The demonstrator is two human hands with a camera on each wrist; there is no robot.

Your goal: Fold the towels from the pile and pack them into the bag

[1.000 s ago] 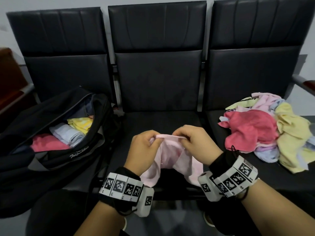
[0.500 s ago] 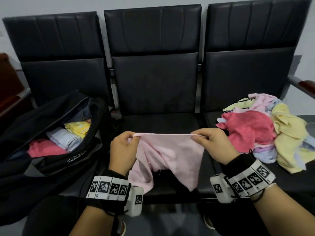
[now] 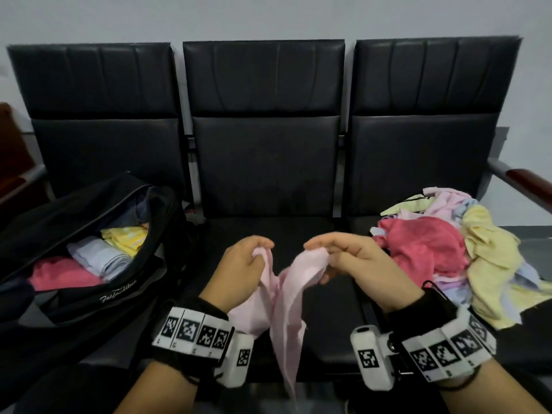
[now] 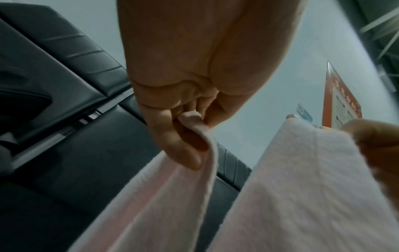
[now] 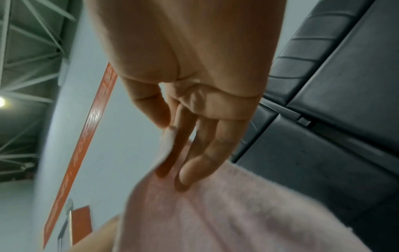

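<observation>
A pale pink towel (image 3: 285, 306) hangs over the middle seat, held at its upper edge by both hands. My left hand (image 3: 243, 265) pinches one corner (image 4: 194, 122) between thumb and curled fingers. My right hand (image 3: 346, 256) pinches the other corner (image 5: 168, 143), fingers lying along the cloth. The two hands are close together and the towel sags in a fold between them. The open black bag (image 3: 89, 252) sits on the left seat with folded pink, lilac and yellow towels inside. The pile of loose towels (image 3: 454, 252) lies on the right seat.
The black three-seat bench (image 3: 264, 162) stands against a grey wall. A wooden armrest (image 3: 525, 177) sticks out at the far right. The middle seat cushion (image 3: 328, 324) lies beneath the hanging towel.
Half a second ago the towel was stretched wide between the hands. The hands have since come together, so the towel now droops folded between them.
</observation>
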